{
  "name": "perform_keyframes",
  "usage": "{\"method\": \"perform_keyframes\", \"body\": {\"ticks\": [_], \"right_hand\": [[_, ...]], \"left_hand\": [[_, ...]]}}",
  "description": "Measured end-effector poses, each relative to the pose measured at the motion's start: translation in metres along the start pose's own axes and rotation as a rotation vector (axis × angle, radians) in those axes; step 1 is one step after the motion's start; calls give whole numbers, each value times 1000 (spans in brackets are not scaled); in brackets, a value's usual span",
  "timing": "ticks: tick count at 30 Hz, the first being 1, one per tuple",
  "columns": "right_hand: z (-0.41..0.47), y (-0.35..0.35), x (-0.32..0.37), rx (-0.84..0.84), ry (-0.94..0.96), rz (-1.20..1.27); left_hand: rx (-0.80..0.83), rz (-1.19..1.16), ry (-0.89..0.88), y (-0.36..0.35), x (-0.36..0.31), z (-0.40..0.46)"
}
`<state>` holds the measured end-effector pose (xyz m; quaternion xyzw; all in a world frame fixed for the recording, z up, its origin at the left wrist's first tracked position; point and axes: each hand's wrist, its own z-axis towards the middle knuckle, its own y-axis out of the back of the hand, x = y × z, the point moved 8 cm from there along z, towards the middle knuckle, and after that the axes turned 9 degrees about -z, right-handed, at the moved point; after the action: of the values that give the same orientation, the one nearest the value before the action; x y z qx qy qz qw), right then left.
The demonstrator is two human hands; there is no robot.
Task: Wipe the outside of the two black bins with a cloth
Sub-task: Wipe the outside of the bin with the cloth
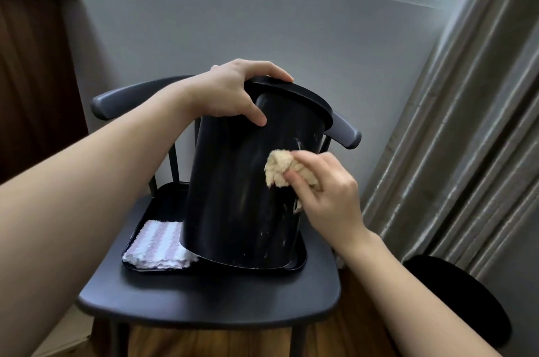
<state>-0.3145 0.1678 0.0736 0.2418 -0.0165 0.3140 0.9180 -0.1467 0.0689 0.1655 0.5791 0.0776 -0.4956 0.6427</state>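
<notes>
The left hand point(230, 91) clasps the rim of the bin point(248, 181), which stands tilted on a tray point(163, 205) on a chair point(204, 292), a striped cloth point(157, 243) lying just beside its base. The bin looks stiff, light and slick, so the rim seems the sure hold, while the right hand point(326, 193) pinches a soft beige cloth point(281, 171) against its smeared side. The tray lip and chair edge sit close, a curtain point(466, 123) hangs near on the right, and a second bin point(455, 298) stands below.

Left hand point(233, 91) clamps; right hand point(326, 190) pinches.
</notes>
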Motion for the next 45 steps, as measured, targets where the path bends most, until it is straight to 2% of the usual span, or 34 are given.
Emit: {"method": "perform_keyframes", "body": {"ticks": [3, 11, 18, 24, 26, 28, 32, 36, 39, 41, 45], "right_hand": [[4, -2, -2, -28, -75, -2], [-51, -14, 18, 128, 215, 28], [-15, -8, 8, 2, 55, -22], [-81, -24, 28, 217, 287, 14], [-80, -24, 29, 225, 324, -7], [-63, -20, 24, 165, 276, -8], [-36, -14, 5, 41, 63, 15], [-68, -23, 16, 173, 194, 87], [-86, -25, 25, 236, 280, 50], [-76, -22, 27, 180, 256, 21], [-47, -16, 15, 50, 83, 62]], "left_hand": [[-5, 6, 0, 0, 1, 1], [-15, -20, 5, 4, 5, -1], [-30, -35, 8, 8, 9, 0], [-28, -66, -1, 12, 13, 0], [-31, -72, -8, 12, 12, 0], [-36, -74, -12, 11, 11, 1], [-39, -74, -10, 10, 11, 3], [-36, -87, -19, 12, 12, 2], [-30, -86, -24, 11, 10, 3], [-34, -81, -25, 9, 9, 5], [-31, -84, -18, 5, 5, 6]]}}
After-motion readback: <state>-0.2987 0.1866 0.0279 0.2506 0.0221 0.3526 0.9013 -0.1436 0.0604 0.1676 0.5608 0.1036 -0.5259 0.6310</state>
